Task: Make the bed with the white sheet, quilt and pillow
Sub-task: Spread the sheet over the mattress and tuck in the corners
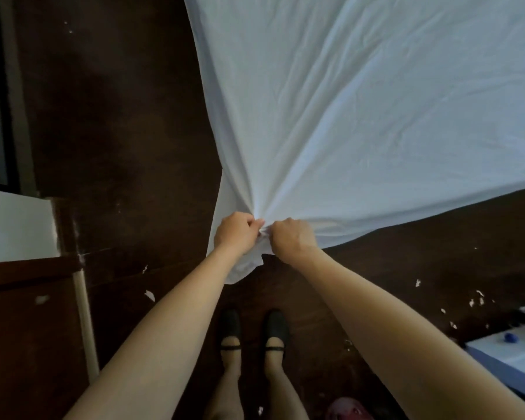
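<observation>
A white sheet spreads over the upper right of the head view, pulled taut toward one corner. Creases fan out from that corner, which is bunched up above the floor. My left hand grips the bunched corner from the left. My right hand grips the same corner from the right, almost touching the left hand. A loose flap of the sheet hangs down below the left wrist. The bed under the sheet is hidden. No quilt or pillow is in view.
A dark wooden floor with white scraps lies all around. My feet in black shoes stand below the hands. A white cabinet and a white pipe stand at the left. A pale box sits at the lower right.
</observation>
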`<action>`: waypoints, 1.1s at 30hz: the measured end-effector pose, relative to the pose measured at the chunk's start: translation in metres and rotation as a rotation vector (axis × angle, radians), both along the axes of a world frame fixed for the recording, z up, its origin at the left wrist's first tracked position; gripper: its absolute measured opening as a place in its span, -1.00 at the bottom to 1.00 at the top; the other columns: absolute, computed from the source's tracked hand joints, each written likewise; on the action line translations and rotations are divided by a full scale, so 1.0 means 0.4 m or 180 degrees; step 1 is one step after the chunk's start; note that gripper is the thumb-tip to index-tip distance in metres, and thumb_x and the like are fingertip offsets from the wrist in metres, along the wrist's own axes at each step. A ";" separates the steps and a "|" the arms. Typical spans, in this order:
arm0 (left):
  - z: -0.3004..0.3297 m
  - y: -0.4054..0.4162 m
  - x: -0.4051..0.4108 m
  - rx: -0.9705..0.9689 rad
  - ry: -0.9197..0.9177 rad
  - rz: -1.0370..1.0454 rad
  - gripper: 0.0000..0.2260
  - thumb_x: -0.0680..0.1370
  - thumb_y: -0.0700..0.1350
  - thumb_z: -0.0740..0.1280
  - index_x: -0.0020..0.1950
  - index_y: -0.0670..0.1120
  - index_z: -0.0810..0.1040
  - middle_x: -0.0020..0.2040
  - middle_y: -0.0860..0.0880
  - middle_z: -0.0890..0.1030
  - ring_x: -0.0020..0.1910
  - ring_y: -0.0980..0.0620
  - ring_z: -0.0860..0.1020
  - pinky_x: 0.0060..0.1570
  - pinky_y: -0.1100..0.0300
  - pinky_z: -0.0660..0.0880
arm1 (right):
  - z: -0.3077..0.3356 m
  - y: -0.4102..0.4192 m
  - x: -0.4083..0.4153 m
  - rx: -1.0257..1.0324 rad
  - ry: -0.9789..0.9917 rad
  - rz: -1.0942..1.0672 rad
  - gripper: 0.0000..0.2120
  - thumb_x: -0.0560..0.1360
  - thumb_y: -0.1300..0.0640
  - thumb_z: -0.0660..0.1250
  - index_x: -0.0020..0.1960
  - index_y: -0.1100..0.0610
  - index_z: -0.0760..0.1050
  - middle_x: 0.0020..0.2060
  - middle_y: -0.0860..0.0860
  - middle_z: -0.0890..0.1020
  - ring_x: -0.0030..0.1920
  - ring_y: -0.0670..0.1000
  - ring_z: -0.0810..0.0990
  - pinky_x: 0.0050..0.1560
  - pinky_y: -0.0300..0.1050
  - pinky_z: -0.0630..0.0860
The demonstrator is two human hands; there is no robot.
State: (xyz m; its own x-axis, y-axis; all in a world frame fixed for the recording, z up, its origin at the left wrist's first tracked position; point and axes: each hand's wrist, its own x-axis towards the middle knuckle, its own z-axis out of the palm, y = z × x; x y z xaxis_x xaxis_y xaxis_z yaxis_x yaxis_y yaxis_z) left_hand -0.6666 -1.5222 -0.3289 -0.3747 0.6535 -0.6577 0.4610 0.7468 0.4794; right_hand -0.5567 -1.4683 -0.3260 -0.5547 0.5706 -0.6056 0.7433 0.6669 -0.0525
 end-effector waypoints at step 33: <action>-0.043 -0.061 0.064 0.0271 0.0272 0.0523 -0.86 0.59 -0.04 0.24 -0.07 -0.04 0.56 -0.05 -0.03 0.60 -0.08 -0.04 0.56 -0.10 0.12 0.51 | -0.064 -0.048 0.181 -0.1177 0.2022 -0.4667 -0.63 0.55 -0.12 0.20 -0.27 0.14 0.44 -0.27 0.07 0.59 -0.26 0.04 0.59 -0.19 -0.08 0.57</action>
